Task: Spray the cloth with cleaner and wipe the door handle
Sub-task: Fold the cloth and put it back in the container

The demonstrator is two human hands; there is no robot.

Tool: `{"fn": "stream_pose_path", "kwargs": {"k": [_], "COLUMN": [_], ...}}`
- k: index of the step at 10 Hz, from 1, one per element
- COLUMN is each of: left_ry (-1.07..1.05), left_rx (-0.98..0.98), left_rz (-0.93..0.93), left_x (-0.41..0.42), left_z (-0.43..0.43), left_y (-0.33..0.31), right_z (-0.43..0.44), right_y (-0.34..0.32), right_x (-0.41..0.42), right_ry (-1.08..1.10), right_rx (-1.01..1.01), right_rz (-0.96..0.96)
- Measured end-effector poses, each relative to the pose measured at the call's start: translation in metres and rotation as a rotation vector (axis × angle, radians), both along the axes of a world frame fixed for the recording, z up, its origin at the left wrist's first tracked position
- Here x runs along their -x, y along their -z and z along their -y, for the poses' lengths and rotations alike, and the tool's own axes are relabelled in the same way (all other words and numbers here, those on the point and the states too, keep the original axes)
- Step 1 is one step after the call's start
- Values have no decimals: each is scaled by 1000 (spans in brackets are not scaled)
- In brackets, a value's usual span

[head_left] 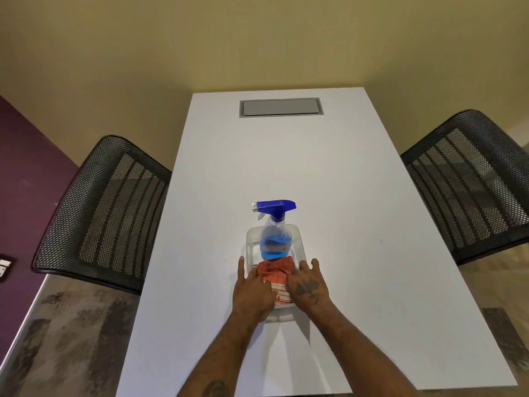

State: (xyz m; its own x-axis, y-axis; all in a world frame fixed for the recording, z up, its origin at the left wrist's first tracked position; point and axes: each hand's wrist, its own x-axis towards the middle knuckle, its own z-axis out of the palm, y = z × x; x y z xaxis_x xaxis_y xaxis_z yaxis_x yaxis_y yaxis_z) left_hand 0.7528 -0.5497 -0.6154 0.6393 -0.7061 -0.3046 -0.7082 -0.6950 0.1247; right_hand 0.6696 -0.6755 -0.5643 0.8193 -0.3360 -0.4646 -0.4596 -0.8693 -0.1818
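1. Head view: spray bottle [275,239] stands upright in the clear tray [249,242], nozzle pointing left (no readable label).
2. Orange cloth [275,271] lies in the tray's near end, touching the bottle.
3. Left hand [252,290] and right hand [307,286] rest on it, fingers spread.
4. White table [286,167]; mesh chairs [103,207] flank it.

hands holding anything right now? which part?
Both the left hand and right hand rest on the orange cloth in the clear tray; a closed grasp cannot be told.

One spray bottle [274,230], one cloth [275,273], one clear tray [250,239], two mesh chairs [106,207] [469,184], two hands [253,293] [307,285], one counter [315,173].
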Motion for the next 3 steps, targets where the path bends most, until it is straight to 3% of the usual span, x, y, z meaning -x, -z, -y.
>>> {"fn": "stream_pose_path", "kwargs": {"k": [1, 3], "left_ry": [156, 160], "left_rx": [-109, 179], "left_rz": [57, 110], "left_x": [5, 18], "left_z": [-8, -31], "left_y": [-45, -108], "right_z": [-3, -14], "right_y": [-6, -25], "right_x": [14, 35], "right_ry": [-63, 16], "right_rx": [78, 197], "right_rz": [116, 334]}}
